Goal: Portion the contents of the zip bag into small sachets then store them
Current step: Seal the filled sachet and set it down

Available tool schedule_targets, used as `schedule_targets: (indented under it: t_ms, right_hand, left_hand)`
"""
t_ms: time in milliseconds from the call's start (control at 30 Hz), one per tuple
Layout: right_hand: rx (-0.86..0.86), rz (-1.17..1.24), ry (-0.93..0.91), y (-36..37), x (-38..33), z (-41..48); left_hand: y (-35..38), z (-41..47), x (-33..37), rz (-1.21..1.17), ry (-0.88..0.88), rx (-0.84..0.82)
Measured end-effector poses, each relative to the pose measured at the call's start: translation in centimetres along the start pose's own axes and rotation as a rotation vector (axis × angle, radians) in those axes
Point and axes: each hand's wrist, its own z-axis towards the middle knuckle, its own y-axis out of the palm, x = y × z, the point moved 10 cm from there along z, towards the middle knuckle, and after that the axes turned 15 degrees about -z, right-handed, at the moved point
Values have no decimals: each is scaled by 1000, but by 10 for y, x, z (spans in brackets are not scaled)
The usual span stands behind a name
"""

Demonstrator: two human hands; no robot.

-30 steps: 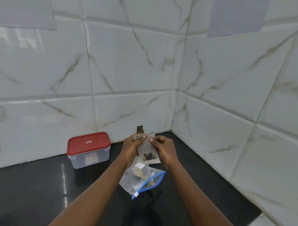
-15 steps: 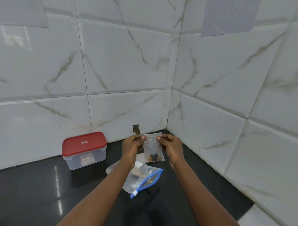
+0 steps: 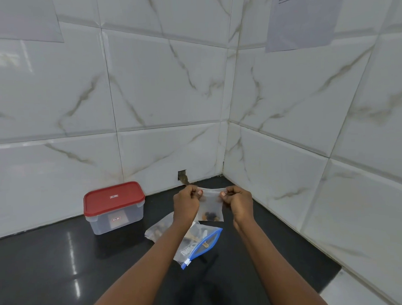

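Fingers [image 3: 198, 194] of left hand [image 3: 185, 206] and right hand [image 3: 240, 203] pinch the sachet [image 3: 210, 208] hanging between them by its top.

Left hand [image 3: 186, 204] and right hand [image 3: 239, 202] pinch the sachet [image 3: 211, 206], arms outstretched.

I am holding up a clear sachet [image 3: 210, 203] that is showing dark brown, black and tan bits at its bottom; the zip bag [image 3: 194, 246] is lying clear, edged with a blue zip strip and a white slider; the box [image 3: 100, 224] is showing frosted clear under a red lid [image 3: 113, 194]; the counter [image 3: 51, 271] is gleaming black; the wall tiles [image 3: 161, 85] are running white with grey-beige veins.
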Motion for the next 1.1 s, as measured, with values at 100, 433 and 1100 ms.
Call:
schedule_targets:
  t_ms: [100,433,1100]
  right_hand:
    - [-19,66,-6,4,2,-6]
    - [1,-8,-18,2,5,-13]
    - [87,18,82,-40,57,-19]
  left_hand:
    - [2,-3,1,-30,5,7]
    - [31,-28,-20,-549,-235,-170]
    - [86,-48,-30,-413,-275,-223]
